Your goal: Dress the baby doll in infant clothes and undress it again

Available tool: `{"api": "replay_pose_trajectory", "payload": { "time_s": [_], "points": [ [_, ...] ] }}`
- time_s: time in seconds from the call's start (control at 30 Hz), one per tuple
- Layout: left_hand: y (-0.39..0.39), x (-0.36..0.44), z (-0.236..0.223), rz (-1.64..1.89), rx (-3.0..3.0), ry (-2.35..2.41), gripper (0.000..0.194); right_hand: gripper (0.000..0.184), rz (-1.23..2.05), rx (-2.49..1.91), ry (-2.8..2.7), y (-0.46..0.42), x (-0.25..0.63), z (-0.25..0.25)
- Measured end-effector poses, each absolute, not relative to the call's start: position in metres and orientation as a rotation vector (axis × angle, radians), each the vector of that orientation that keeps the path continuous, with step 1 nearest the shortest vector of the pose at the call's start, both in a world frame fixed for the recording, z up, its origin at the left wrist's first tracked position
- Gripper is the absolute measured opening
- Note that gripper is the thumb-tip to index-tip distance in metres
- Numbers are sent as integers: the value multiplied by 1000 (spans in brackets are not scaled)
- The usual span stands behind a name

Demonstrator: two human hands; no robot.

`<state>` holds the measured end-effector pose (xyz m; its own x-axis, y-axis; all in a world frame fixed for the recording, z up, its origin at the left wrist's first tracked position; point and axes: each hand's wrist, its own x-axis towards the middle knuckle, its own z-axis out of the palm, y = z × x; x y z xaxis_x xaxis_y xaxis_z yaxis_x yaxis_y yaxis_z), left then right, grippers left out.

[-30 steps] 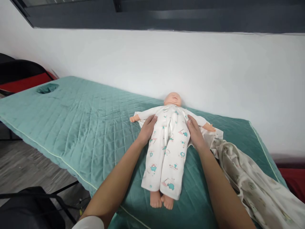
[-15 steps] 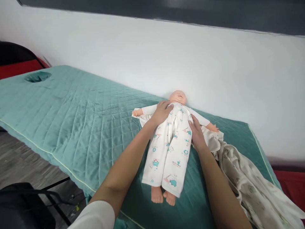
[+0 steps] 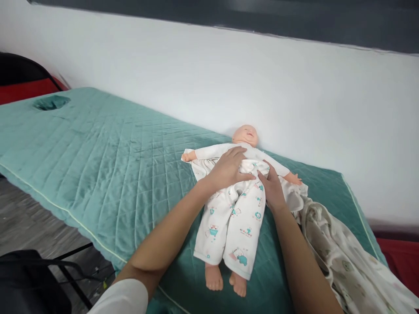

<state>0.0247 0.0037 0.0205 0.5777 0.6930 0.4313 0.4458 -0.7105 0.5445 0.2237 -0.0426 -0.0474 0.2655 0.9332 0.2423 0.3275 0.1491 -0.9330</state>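
Observation:
A baby doll lies on its back with its arms spread, in a white long-sleeved top. White printed trousers cover its legs, and both bare feet stick out of the cuffs. The trousers' top edge is bunched and folded at the belly. My left hand rests across the doll's belly, fingers stretched out and thumb apart. At the doll's other side, my right hand grips the trouser waist between thumb and fingers. Spread fabric lies under the doll's torso and arms.
A green quilted cover lies over the long table, with a hole at its far left. Crumpled patterned cloth lies at right. A white wall stands behind. Black and red chairs are beyond the left end.
The trouser waist has gone from lying flat up near the chest to bunched lower at the belly. My left hand has moved inward across the belly. The doll's feet have shifted toward me.

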Motion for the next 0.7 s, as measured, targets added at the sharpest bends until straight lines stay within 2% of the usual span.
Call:
{"api": "replay_pose_trajectory", "payload": {
  "time_s": [0.07,0.17,0.23,0.3,0.43,0.5,0.7],
  "points": [
    [-3,29,21,922,2550,911,39,47,594,-1512,-1222,-48,221,-40],
    [-11,32,20,1025,2606,851,24,30,307,-1487,-1286,-56,215,-28],
    [-14,33,19,1110,2587,836,13,28,207,-1350,-1422,-60,210,-22],
    [-15,34,17,1172,2564,858,8,31,246,-1252,-1549,-62,205,-18],
    [-13,34,11,1236,2616,905,8,23,347,-1249,-1604,-63,199,-16],
    [-11,33,7,1216,2695,917,15,17,352,-1275,-1549,-64,197,-15],
    [-3,20,-8,1175,2855,1061,33,27,300,-1359,-1375,-61,203,-19]
  ]
}}
